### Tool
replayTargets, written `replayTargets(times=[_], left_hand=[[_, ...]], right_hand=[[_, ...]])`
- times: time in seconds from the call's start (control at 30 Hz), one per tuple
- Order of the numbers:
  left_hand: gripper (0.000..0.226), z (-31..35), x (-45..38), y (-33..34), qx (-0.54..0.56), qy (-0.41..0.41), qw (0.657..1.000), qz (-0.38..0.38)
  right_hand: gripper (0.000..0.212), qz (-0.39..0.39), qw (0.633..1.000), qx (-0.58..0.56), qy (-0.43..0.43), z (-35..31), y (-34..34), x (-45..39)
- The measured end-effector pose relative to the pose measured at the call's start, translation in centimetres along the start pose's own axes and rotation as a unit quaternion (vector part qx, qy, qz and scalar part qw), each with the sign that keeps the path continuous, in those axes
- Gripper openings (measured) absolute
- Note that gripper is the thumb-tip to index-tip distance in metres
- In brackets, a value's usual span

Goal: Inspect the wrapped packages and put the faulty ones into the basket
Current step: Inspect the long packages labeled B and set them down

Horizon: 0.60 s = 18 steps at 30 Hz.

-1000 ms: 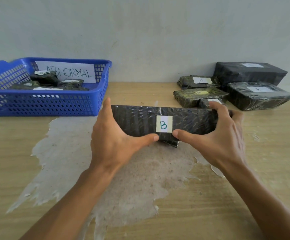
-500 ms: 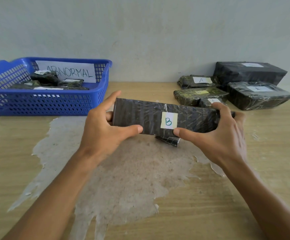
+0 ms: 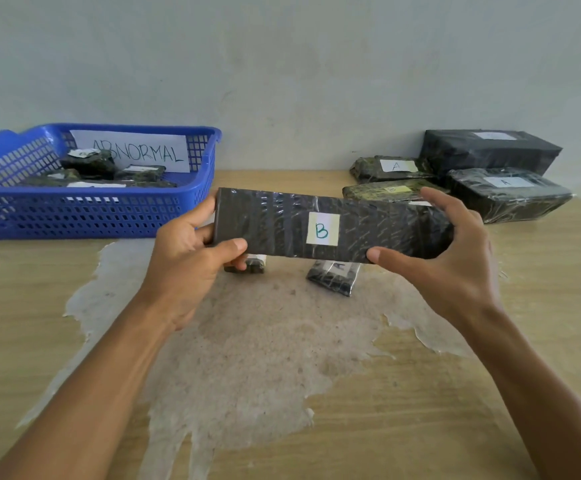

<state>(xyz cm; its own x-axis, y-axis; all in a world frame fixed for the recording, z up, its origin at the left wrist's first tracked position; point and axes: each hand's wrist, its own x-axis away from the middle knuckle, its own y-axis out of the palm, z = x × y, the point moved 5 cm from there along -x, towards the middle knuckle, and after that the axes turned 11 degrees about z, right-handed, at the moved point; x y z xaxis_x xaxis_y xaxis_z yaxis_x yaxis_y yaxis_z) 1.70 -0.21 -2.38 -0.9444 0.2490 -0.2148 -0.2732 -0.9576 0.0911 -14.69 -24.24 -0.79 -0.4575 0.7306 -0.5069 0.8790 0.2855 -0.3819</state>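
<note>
Both hands hold one long black wrapped package (image 3: 282, 223) off the counter (image 3: 542, 306) at the middle of the view, its broad face turned toward the camera and its right end tilted a little lower than its left. A pale label (image 3: 322, 230) with a green letter B sits on that face, right of its middle. The left hand (image 3: 185, 258) takes the left end in its grip, thumb across the lower front edge and fingers curled behind; the right hand (image 3: 445, 258) takes the right end, thumb under the lower edge and fingers over the top. Beneath the package two small wrapped packets lie on the counter's worn pale patch (image 3: 265, 341): one (image 3: 247, 266) mostly hidden behind the left thumb, the other (image 3: 334, 277) at about 6 o'clock from the label, bearing what looks like an A, though it is partly covered. At 10 o'clock stands the blue basket (image 3: 84, 216), with a paper sign (image 3: 136, 152) reading ABNORMAL on its far wall and several dark wrapped packages (image 3: 91, 161) lying inside. At 2 o'clock, near the wall (image 3: 299, 64), is a cluster of more wrapped packages: a flat one marked A (image 3: 391, 168), a flat one marked B (image 3: 386, 190) just behind the held package, a large black one marked A (image 3: 507, 194), and another large black one (image 3: 490, 150) behind it whose label is too faint to read.
</note>
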Motion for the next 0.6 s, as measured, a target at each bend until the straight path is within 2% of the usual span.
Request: replayTargets(times=[0.1, 0.17, 0.27, 0.33, 0.53, 0.6], left_hand=[[0.050, -0.4, -0.1, 0.0, 0.024, 0.000, 1.000, -0.003], [0.038, -0.7, -0.3, -0.3, 0.040, -0.008, 0.999, 0.019], [0.033, -1.3, -0.8, -0.9, 0.067, -0.039, 0.995, 0.059], [0.031, -1.4, -0.8, -1.1, 0.076, -0.044, 0.993, 0.079], [0.018, -0.9, -0.6, -1.1, 0.045, -0.025, 0.989, 0.140], [0.017, -1.0, -0.6, -1.2, 0.044, -0.030, 0.987, 0.153]], right_hand=[[0.094, 0.002, 0.999, -0.032, -0.010, 0.0, -0.4, -0.3], [0.089, -0.004, 0.994, -0.106, 0.001, 0.1, -0.6, -0.6], [0.087, -0.033, 0.965, -0.251, 0.060, 0.5, -0.5, -0.9], [0.086, -0.046, 0.947, -0.306, 0.085, 0.6, -0.3, -1.0], [0.075, -0.052, 0.940, -0.321, 0.099, 1.3, 0.0, -1.1], [0.063, -0.051, 0.932, -0.339, 0.120, 1.2, 0.1, -1.1]])
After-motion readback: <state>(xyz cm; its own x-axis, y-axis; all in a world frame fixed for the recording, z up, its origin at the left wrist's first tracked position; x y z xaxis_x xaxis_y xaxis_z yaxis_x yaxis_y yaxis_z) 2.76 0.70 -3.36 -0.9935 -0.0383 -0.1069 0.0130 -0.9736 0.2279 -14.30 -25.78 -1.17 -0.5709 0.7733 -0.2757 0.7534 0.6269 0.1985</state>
